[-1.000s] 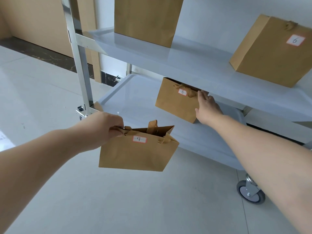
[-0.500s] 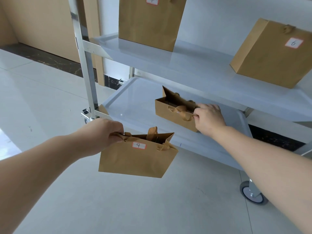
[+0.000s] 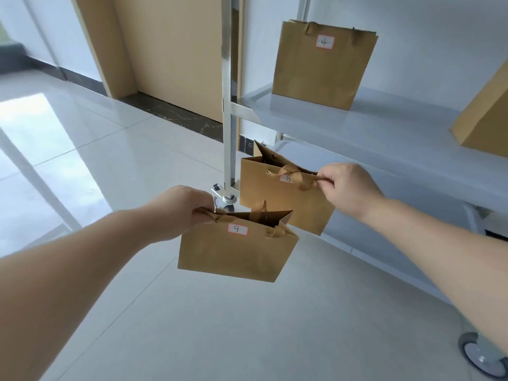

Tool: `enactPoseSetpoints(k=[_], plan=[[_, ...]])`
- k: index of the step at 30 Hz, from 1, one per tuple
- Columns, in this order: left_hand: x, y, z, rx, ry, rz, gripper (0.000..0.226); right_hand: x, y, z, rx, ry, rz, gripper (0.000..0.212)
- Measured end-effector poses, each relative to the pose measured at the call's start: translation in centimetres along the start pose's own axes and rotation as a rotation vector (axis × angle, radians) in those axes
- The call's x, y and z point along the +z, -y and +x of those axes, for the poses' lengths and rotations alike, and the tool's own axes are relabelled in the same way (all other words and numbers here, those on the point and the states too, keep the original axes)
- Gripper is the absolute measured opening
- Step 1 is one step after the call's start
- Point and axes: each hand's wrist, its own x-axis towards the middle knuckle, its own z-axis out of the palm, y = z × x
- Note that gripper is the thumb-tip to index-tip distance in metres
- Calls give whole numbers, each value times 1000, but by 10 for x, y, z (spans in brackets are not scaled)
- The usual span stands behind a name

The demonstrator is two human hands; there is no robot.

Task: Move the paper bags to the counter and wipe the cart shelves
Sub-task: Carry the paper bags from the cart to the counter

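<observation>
Paper bags counted: four. Bag 9 [image 3: 236, 250] hanging from left hand [image 3: 178, 210], bag 8 [image 3: 277, 199] from right hand [image 3: 349, 188], fingers pinching ribbon handles. Both clear of cart shelf [image 3: 384, 127] edge, above open floor [image 3: 110, 166]. Bag 4 [image 3: 321, 67] and another bag [image 3: 486, 116] upright on shelf.

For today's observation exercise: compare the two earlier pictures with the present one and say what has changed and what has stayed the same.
The right hand reached bag 8 on the lower shelf, closed its grip on the ribbon handle and lifted the bag off the shelf towards the person. Unchanged: the left hand holds bag 9 as before, and bag 4 stands on the upper shelf.
</observation>
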Motion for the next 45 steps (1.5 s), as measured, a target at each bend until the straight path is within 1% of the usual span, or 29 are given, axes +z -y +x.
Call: enactPoseSetpoints(k=[4, 8, 12, 15, 18, 22, 25, 29, 34, 37, 39, 43, 45], plan=[[-64, 7, -40, -114, 11, -5, 8, -31, 66, 33, -58, 129, 132, 21], [-160, -8, -87, -202, 21, -23, 14, -94, 140, 73, -118, 215, 244, 21], [-284, -39, -138, -304, -4, -19, 14, -189, 223, 123, -212, 268, 261, 19], [-386, -70, -177, -381, -51, -29, 20, -275, 289, 163, -294, 291, 284, 19], [-480, -106, -220, -454, -113, -12, 18, -360, 354, 200, -394, 302, 300, 20], [-582, -160, -278, -559, -212, 13, 22, -459, 436, 231, -538, 313, 325, 19], [-641, -198, -323, -633, -289, 49, 16, -522, 494, 242, -662, 315, 331, 18], [-697, -227, -386, -745, -392, 97, 11, -587, 569, 250, -794, 321, 337, 16], [-737, -245, -457, -862, -498, 171, 8, -630, 661, 241, -960, 293, 378, 15], [-746, -254, -497, -929, -567, 176, 7, -637, 714, 228, -1032, 290, 428, 14], [-749, -259, -522, -982, -579, 185, 7, -634, 749, 218, -1082, 287, 439, 12], [-752, -268, -569, -1128, -640, 166, 6, -625, 815, 196, -1193, 322, 470, 14], [-751, -271, -585, -1195, -670, 174, 7, -619, 844, 189, -1239, 372, 494, 15]])
